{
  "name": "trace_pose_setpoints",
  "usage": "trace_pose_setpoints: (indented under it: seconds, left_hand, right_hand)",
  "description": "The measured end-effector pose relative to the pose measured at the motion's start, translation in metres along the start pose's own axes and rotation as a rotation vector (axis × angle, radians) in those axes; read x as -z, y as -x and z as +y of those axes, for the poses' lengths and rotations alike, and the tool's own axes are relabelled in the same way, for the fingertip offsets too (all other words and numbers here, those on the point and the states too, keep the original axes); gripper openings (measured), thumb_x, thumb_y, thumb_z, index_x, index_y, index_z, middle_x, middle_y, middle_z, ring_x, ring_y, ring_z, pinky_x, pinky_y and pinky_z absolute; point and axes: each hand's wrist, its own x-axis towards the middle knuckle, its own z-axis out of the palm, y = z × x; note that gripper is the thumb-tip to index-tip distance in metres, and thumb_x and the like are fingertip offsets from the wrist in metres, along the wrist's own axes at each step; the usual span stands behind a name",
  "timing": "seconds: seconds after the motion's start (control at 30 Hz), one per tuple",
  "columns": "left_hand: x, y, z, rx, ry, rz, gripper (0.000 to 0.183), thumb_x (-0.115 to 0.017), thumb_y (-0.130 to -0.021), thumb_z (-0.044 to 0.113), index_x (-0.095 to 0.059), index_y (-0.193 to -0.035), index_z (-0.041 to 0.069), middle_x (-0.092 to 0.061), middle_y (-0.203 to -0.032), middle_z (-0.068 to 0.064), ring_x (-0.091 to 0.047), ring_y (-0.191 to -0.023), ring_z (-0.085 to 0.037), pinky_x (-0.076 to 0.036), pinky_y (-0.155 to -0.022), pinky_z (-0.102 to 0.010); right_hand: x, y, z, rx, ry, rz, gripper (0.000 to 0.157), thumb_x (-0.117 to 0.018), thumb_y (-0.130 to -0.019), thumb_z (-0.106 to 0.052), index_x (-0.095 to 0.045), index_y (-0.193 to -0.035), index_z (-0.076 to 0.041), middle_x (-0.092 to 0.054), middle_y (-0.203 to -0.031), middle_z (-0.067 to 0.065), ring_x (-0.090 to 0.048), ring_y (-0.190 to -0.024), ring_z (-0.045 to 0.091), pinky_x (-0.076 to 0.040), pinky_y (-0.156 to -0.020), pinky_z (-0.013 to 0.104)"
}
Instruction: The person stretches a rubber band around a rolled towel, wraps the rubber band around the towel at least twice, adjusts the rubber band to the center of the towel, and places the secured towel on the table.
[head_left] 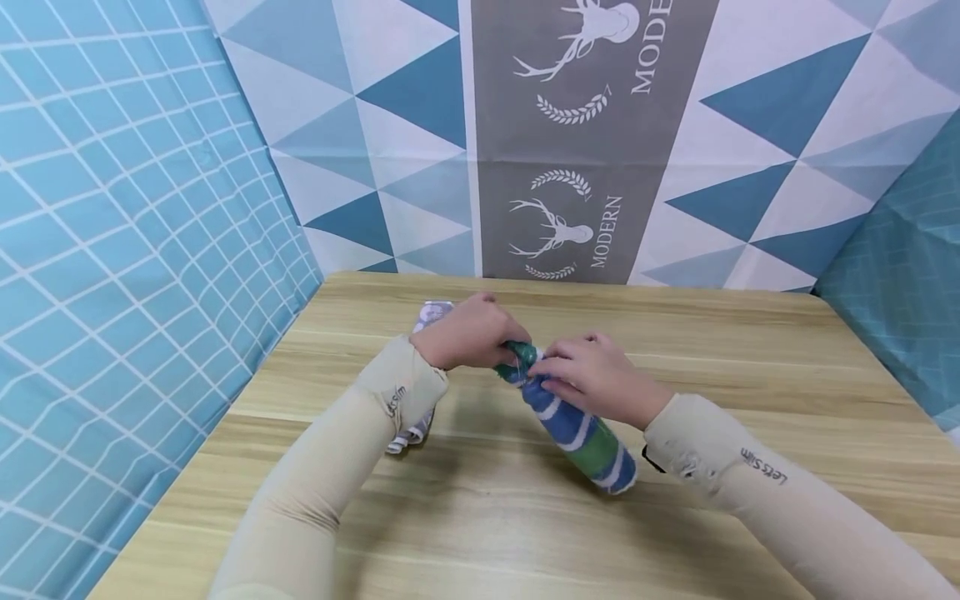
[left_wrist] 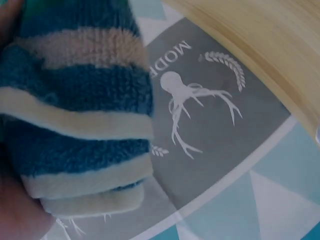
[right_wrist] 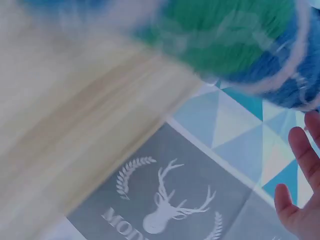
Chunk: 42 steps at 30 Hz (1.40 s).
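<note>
A fuzzy sock (head_left: 566, 421) with blue, green and white stripes slants down to the right over the wooden table in the head view. My left hand (head_left: 474, 333) pinches its green upper end between thumb and fingers. Close beside that grip, my right hand (head_left: 596, 375) has its fingertips at the sock's upper part. Those right fingers (right_wrist: 301, 147) look extended and spread in the right wrist view, just below the sock (right_wrist: 225, 40). Stacked blue and white bands of the sock (left_wrist: 90, 125) fill the left side of the left wrist view.
A grey and white patterned cloth (head_left: 414, 433) lies folded on the table (head_left: 480, 533), partly hidden behind my left forearm. A blue grid-patterned sheet (head_left: 135, 250) stands along the left side. Behind the table's far edge hangs a geometric-print sheet (head_left: 420, 125) with deer heads.
</note>
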Motion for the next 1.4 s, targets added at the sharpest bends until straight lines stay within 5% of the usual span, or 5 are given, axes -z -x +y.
trace_pose_setpoints:
  seconds: [0.3,0.8,1.13,1.27,1.4]
  left_hand:
    - [-0.001,-0.004,0.002,0.004,0.084,-0.11,0.013,-0.073,-0.085,0.019,-0.076,-0.098,0.018,-0.072,-0.089,0.009,-0.063,-0.081,-0.007,-0.036,-0.094,-0.042]
    - [-0.004,-0.009,0.004,-0.043,0.123,-0.114,0.003,-0.071,-0.086,0.015,-0.072,-0.085,0.017,-0.07,-0.082,0.009,-0.062,-0.077,-0.008,-0.03,-0.104,-0.05]
    - [-0.001,-0.003,-0.006,-0.053,0.123,-0.019,0.013,-0.073,-0.085,0.016,-0.075,-0.098,0.013,-0.073,-0.095,0.003,-0.066,-0.089,-0.009,-0.031,-0.104,-0.051]
    - [0.0,0.003,-0.013,-0.037,0.214,0.085,0.015,-0.073,-0.085,0.013,-0.075,-0.099,0.01,-0.073,-0.095,0.001,-0.066,-0.085,-0.011,-0.034,-0.098,-0.048]
    - [0.0,0.012,-0.018,0.008,0.211,0.192,0.02,-0.074,-0.083,0.014,-0.074,-0.102,0.008,-0.073,-0.097,-0.002,-0.066,-0.086,-0.015,-0.035,-0.096,-0.046]
  right_hand:
    - [-0.004,-0.005,-0.006,0.216,0.373,0.12,0.017,-0.084,-0.072,-0.016,-0.075,-0.086,-0.02,-0.07,-0.076,-0.003,-0.057,-0.059,0.013,-0.046,-0.069,0.039]
    - [-0.005,-0.009,-0.017,0.172,0.52,-0.052,0.012,-0.073,-0.082,-0.01,-0.061,-0.082,-0.01,-0.068,-0.08,0.002,-0.058,-0.07,0.016,-0.045,-0.08,0.042]
    - [-0.008,0.005,-0.009,0.062,0.317,-0.061,0.015,-0.072,-0.081,-0.004,-0.059,-0.086,-0.01,-0.067,-0.083,0.003,-0.058,-0.074,0.018,-0.046,-0.079,0.046]
    - [-0.003,0.006,-0.003,-0.104,0.16,0.023,0.018,-0.071,-0.085,-0.016,-0.061,-0.094,-0.005,-0.065,-0.088,0.007,-0.06,-0.081,0.022,-0.045,-0.08,0.051]
    - [0.009,0.006,0.001,-0.31,0.039,-0.016,0.052,-0.074,-0.08,-0.039,-0.061,-0.111,0.001,-0.066,-0.1,0.011,-0.061,-0.089,0.023,-0.042,-0.084,0.053]
